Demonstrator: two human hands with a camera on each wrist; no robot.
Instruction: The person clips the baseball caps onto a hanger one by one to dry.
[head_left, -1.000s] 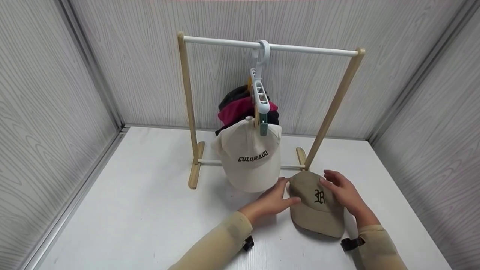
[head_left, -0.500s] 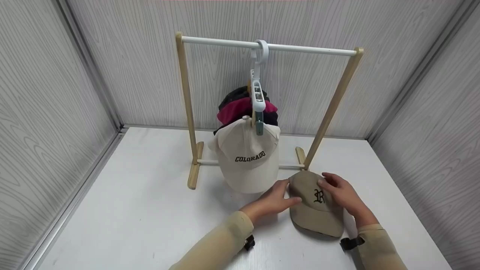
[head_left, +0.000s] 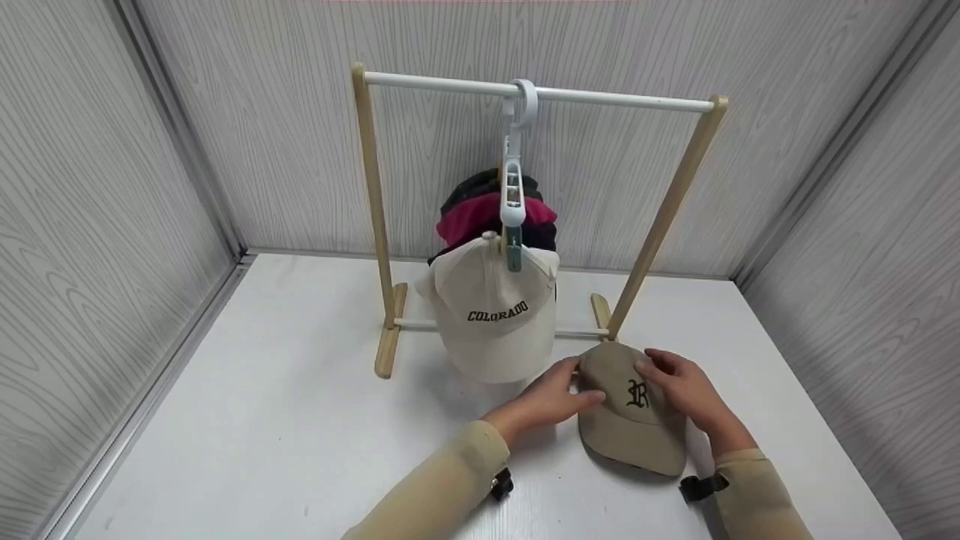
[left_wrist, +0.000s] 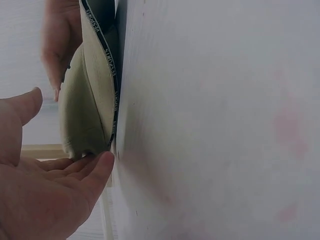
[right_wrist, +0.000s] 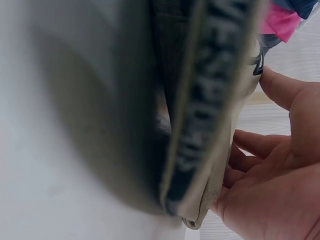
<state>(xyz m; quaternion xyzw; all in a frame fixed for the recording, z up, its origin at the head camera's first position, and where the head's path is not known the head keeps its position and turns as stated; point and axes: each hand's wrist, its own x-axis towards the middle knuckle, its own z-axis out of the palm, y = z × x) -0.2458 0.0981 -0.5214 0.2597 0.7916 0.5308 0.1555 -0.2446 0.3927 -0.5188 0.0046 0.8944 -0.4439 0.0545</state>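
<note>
A khaki baseball cap with a dark gothic letter on its front lies on the white table, brim toward me. My left hand is at its left side. The left wrist view shows the fingertips at the cap's edge and the thumb standing off the fabric. On the other side, my right hand rests its thumb on the crown near the letter, its fingers spread along the cap's side. Text-printed tape lines the cap's inner edge.
Behind stands a wooden rack with a white rail. From it a white hanger carries a cream COLORADO cap on a green clip, with a magenta cap and dark caps behind. Panelled walls enclose the table.
The hanger and its cream cap have turned and shifted slightly left. Both hands stay at the khaki cap with barely any movement.
</note>
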